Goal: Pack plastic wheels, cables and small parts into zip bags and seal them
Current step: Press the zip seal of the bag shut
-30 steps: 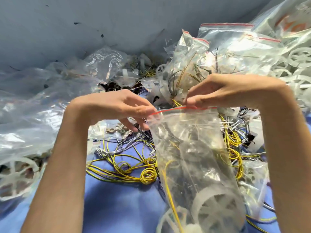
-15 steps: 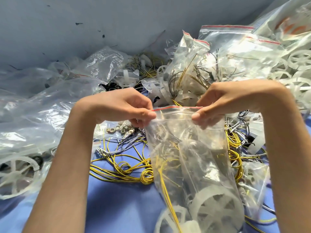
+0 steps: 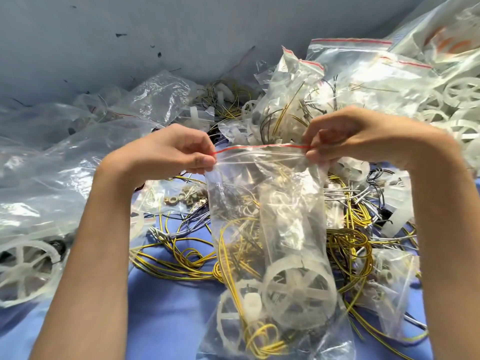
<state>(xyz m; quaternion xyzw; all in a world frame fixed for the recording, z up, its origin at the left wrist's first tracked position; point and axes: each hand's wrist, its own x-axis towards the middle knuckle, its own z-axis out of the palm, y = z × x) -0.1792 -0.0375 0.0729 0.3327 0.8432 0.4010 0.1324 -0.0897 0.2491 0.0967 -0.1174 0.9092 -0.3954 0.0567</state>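
Note:
A clear zip bag (image 3: pixel 270 209) with a red strip along its top hangs upright between my hands. Inside it lie two white plastic wheels (image 3: pixel 298 289), yellow cables and small parts. My left hand (image 3: pixel 176 154) pinches the left end of the zip strip between thumb and fingers. At the right end my right hand (image 3: pixel 345 136) pinches the same strip, which is stretched straight between them.
Loose yellow and grey cables (image 3: pixel 176 258) lie on the blue cloth (image 3: pixel 166 307) under the bag. Filled zip bags (image 3: pixel 345 74) pile up at the back right, white wheels (image 3: pixel 462 100) far right, crumpled clear bags (image 3: pixel 52 165) at left. Small metal nuts (image 3: pixel 181 197) sit near my left wrist.
My right hand has slid right along the zip strip, from near the bag's middle to its right end. The strip is now stretched wide and flat. The left hand stayed at the left end.

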